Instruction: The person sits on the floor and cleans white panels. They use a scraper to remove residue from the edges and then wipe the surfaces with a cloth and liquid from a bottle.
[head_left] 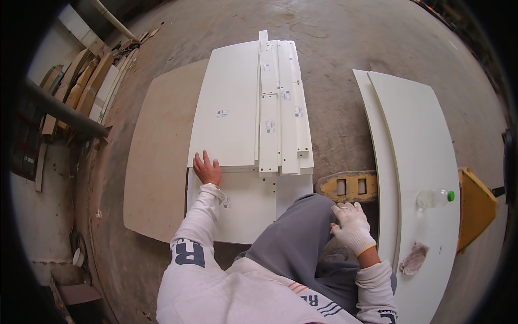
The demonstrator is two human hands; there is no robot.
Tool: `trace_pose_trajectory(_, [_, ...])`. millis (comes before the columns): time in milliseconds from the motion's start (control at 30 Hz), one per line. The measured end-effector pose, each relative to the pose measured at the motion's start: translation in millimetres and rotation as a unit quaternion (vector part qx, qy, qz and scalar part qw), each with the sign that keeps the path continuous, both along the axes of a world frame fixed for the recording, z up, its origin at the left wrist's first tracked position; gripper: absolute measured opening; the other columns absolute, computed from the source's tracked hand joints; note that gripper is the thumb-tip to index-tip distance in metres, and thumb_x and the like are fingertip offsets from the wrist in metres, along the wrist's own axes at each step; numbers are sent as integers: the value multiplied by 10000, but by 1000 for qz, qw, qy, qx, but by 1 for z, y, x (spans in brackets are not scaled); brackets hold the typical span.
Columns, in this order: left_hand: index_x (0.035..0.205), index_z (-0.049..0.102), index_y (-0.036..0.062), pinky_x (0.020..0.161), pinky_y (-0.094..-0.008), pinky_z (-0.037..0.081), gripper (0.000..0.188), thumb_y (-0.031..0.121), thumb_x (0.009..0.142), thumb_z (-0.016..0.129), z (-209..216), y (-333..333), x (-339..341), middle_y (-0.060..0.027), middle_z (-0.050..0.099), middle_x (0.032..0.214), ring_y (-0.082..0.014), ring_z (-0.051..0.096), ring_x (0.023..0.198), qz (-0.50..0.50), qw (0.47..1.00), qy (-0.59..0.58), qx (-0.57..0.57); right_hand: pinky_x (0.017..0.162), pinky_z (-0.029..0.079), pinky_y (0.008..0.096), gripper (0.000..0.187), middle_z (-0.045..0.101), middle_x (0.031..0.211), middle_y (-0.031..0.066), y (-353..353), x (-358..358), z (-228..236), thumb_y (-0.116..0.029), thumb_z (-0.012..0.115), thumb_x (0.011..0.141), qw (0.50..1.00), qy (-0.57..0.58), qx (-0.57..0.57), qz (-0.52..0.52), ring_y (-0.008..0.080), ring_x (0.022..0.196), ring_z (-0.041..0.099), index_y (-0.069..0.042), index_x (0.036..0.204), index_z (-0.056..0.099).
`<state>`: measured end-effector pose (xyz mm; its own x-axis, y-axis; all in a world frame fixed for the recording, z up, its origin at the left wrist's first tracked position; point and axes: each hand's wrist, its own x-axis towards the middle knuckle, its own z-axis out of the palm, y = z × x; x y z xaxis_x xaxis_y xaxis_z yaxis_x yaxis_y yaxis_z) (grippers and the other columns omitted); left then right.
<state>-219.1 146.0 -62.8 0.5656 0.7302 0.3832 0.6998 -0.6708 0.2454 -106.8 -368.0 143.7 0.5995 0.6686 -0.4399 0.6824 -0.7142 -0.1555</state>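
Where the view begins at the left, brown and pale flat offcuts (86,86) stand propped in a row and appear to play no part in the work. Next, a broad, bare, brown flat board (156,162) reaches up to the white stack. The bare left hand (208,169) rests on the near left corner of a large white rectangular panel (229,92), fingers extended and spread, pressing at most, with nothing grasped. This panel lies on the stack at centre, set back so that a white lower panel (245,205) shows at the near end. Along its right side lie several long white drilled strips (270,121), labelled, their ends uneven. Judged by this, stacking is well advanced, while squaring up appears outstanding. The right hand (352,224), in a white knit glove, sits by the knee, fingers loosely parted, with nothing visibly held. Further right, two long white panels (426,119) lie apart from the stack, presumably left to deal with; a clear green-capped bottle (431,198) and a crumpled pale cloth (414,258) rest on them.
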Motion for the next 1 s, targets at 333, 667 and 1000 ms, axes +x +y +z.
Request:
trace_pose_trajectory(333, [1613, 320, 185, 1238, -610, 123, 719, 555, 1020, 486, -6, 21, 21, -218, 216, 1680, -468, 153, 1544, 48, 979, 164, -115, 1196, 268, 467, 553, 583, 1445, 117, -4, 1, -6, -399, 609, 948, 998, -42, 38, 22, 262, 1379, 472, -89, 1404, 581])
trace_pose_trajectory(667, [1615, 313, 175, 1244, -599, 136, 667, 507, 1050, 433, -19, 18, 17, -217, 225, 1677, -452, 179, 1546, 41, 987, 152, -38, 1254, 226, 465, 561, 591, 1441, 133, -2, 7, -3, -347, 638, 937, 999, -3, 41, 4, 276, 1410, 461, -86, 1428, 564])
trace_pose_trajectory(1000, [1571, 376, 133, 1225, -616, 166, 644, 466, 1030, 482, -5, 15, 23, -221, 313, 1627, -454, 243, 1514, 64, 985, 156, -47, 1227, 238, 462, 568, 590, 1438, 112, -3, 16, 11, -385, 611, 954, 999, -29, 39, -6, 267, 1398, 461, -87, 1435, 557])
